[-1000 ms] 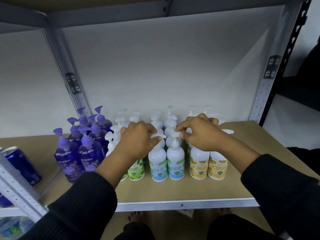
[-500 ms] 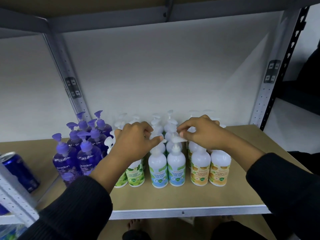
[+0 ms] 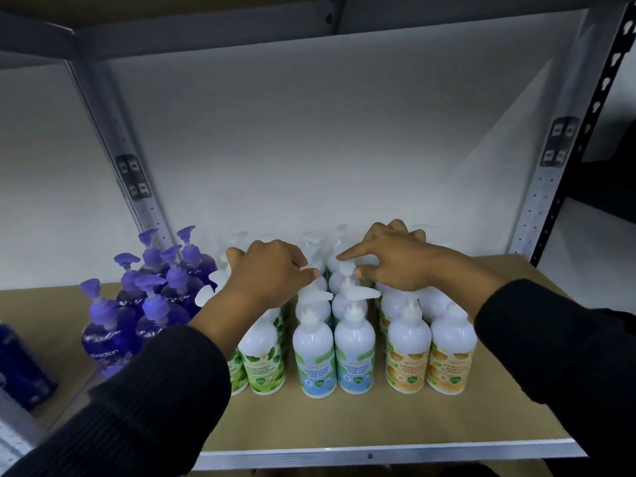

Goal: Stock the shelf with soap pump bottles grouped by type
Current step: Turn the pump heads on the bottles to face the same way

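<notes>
Head-camera view into a metal shelf bay. The right hand [image 3: 399, 266] pinches the white pump head [image 3: 346, 269] of a second-row bottle between index finger and thumb. The front cool mint bottles [image 3: 315, 352] stand just below that pinch on the shelf board [image 3: 344, 421]. The left hand [image 3: 268, 275] lies curled over the pumps of the green-label bottles [image 3: 263, 359]; whether it grips one is unclear. Orange-label bottles [image 3: 409, 352] stand under the right wrist, and purple bottles [image 3: 151, 304] stand left of the left hand. The full plastic bottles are probably fairly heavy, smooth and tippy. The pump likely swivels, so the neck or body offers a surer hold.
</notes>
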A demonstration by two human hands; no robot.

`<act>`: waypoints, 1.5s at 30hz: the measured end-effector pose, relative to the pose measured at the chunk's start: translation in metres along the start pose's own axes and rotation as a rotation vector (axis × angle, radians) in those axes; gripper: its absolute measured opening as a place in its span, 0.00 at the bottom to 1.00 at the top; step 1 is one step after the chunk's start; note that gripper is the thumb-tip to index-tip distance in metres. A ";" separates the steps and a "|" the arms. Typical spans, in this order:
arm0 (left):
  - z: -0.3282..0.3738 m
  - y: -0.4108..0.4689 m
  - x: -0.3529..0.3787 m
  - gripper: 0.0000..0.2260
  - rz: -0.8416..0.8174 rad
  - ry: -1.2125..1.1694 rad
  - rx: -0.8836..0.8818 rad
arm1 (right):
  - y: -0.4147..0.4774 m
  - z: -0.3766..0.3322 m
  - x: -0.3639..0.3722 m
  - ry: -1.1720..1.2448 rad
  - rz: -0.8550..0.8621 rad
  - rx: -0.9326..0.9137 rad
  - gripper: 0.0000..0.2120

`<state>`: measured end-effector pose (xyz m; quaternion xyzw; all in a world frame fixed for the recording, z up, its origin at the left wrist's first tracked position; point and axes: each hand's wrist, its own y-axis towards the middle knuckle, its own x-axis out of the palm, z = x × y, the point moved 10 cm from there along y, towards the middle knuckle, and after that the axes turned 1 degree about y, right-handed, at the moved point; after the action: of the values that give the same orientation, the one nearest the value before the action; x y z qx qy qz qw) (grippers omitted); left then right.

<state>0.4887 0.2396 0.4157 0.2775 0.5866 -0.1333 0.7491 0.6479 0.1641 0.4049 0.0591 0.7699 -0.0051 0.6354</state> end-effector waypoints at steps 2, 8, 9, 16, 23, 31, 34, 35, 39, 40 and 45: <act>-0.001 0.001 0.002 0.15 0.003 -0.013 -0.002 | 0.002 0.001 0.001 -0.002 -0.003 -0.003 0.16; 0.000 0.001 0.004 0.13 -0.040 -0.060 0.000 | 0.001 0.003 -0.002 0.033 0.052 0.013 0.14; 0.000 0.001 0.004 0.13 -0.050 -0.062 0.001 | 0.001 0.003 -0.003 0.034 0.063 0.018 0.14; 0.003 0.000 0.005 0.12 -0.118 -0.069 0.014 | -0.003 0.003 -0.006 0.033 0.125 0.047 0.15; 0.003 0.000 0.005 0.12 -0.130 -0.080 0.022 | -0.004 0.005 -0.004 0.065 0.150 0.083 0.17; -0.001 0.003 0.006 0.12 -0.126 -0.111 0.029 | -0.003 0.008 -0.005 0.102 0.140 0.107 0.18; -0.009 0.009 0.002 0.12 -0.074 -0.190 0.003 | 0.000 0.018 -0.011 0.189 0.165 0.142 0.18; -0.012 0.011 -0.001 0.12 -0.033 -0.202 -0.009 | 0.002 0.021 -0.014 0.195 0.192 0.152 0.18; -0.016 0.020 -0.010 0.15 0.062 -0.137 -0.048 | 0.012 0.027 -0.020 0.168 0.241 0.176 0.17; -0.015 0.023 -0.009 0.16 0.061 -0.113 -0.051 | 0.016 0.027 -0.019 0.152 0.234 0.174 0.18; -0.010 0.037 0.002 0.18 0.023 -0.025 -0.053 | 0.033 0.026 -0.012 0.092 0.173 0.168 0.18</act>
<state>0.5008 0.2759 0.4220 0.2625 0.5774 -0.1124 0.7649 0.6782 0.1937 0.4136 0.1785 0.7872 -0.0118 0.5902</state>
